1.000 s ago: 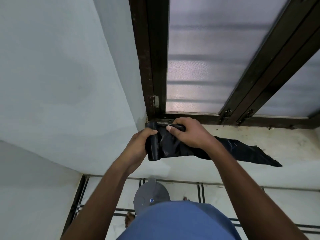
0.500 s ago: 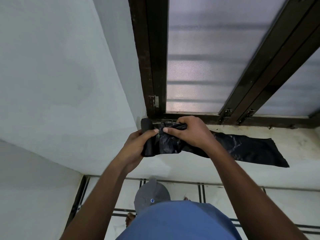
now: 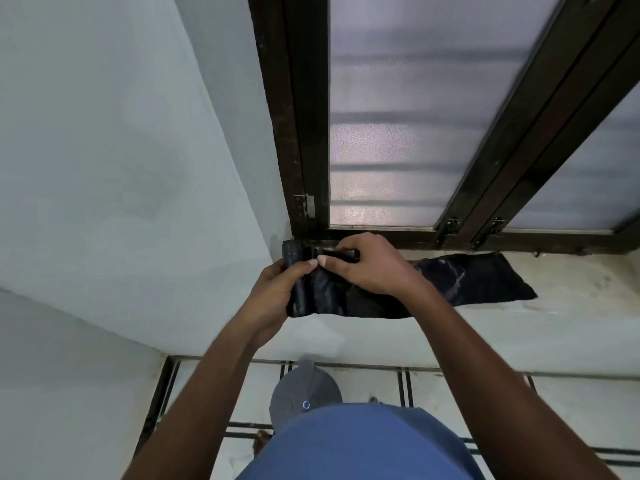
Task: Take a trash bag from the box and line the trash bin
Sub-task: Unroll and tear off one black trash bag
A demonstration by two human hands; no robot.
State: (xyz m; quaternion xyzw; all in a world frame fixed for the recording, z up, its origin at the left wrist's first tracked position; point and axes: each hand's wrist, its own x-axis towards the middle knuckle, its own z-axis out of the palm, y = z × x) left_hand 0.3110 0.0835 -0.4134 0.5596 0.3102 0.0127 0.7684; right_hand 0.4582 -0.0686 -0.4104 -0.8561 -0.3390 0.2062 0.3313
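Note:
A black roll of trash bags (image 3: 300, 299) lies on the white window ledge (image 3: 571, 317), with my left hand (image 3: 277, 292) shut around it. One black trash bag (image 3: 474, 278) runs off the roll, spread flat to the right along the ledge. My right hand (image 3: 363, 265) pinches this bag close to the roll, thumb tip against my left thumb. The grey trash bin (image 3: 304, 393), lid shut, stands on the floor below, partly hidden by my blue shirt. No box is in view.
A dark wooden window frame (image 3: 301, 133) with frosted panes rises straight behind the ledge. A white wall (image 3: 104, 150) closes in on the left. The tiled floor (image 3: 571, 403) with dark lines lies below; a bare foot shows beside the bin.
The unrolled bag has spread flatter and further right along the ledge. Both hands have moved up towards the window frame, thumbs meeting at the roll.

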